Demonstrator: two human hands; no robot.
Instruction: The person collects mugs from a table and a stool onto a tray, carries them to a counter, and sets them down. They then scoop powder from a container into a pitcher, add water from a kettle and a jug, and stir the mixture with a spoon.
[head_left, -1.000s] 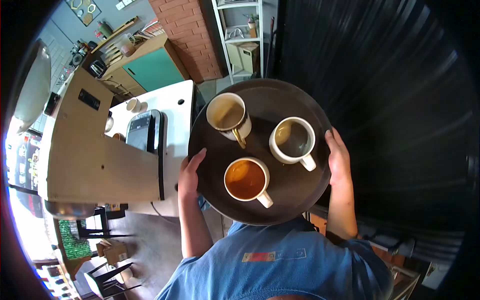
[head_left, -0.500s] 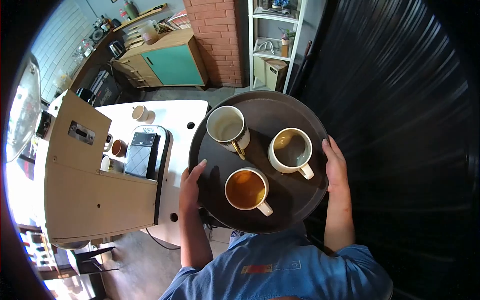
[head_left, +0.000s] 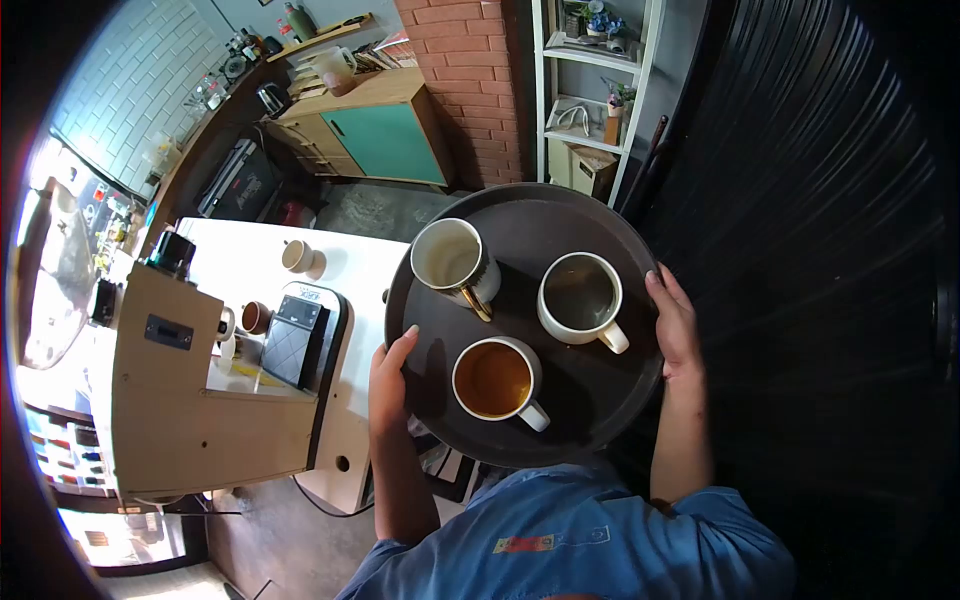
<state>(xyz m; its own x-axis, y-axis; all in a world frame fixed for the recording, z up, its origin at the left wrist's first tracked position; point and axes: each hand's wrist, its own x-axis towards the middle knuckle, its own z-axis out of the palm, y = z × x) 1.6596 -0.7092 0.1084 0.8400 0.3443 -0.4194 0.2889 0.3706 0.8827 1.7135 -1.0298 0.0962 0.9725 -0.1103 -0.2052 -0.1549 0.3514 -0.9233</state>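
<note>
A round dark brown tray (head_left: 545,215) is held level in front of my body, gripped at both sides. My left hand (head_left: 392,378) clasps its left rim, thumb on top. On the opposite rim, my right hand (head_left: 675,322) is closed, with the fingers partly hidden underneath. Three mugs stand upright on the tray. The tall mug with a gold handle (head_left: 452,258) looks empty. A white mug (head_left: 580,300) at the right holds a dark, clear-looking liquid. Closest to me, another white mug (head_left: 495,380) contains an amber-brown liquid.
To the left is a white counter (head_left: 370,255) with a beige boxy machine (head_left: 215,430), a black scale (head_left: 297,340), a small cup (head_left: 297,257) and a brown cup (head_left: 256,317). Beyond stand a green-doored cabinet (head_left: 385,145), a brick pillar (head_left: 465,90) and a white shelf (head_left: 590,135). A black curtain-like surface (head_left: 810,330) lies right.
The room has shifted in view as my body and head moved, with the counter and cabinet now differently placed. Both hands still hold the tray, and the mugs keep their places on it.
</note>
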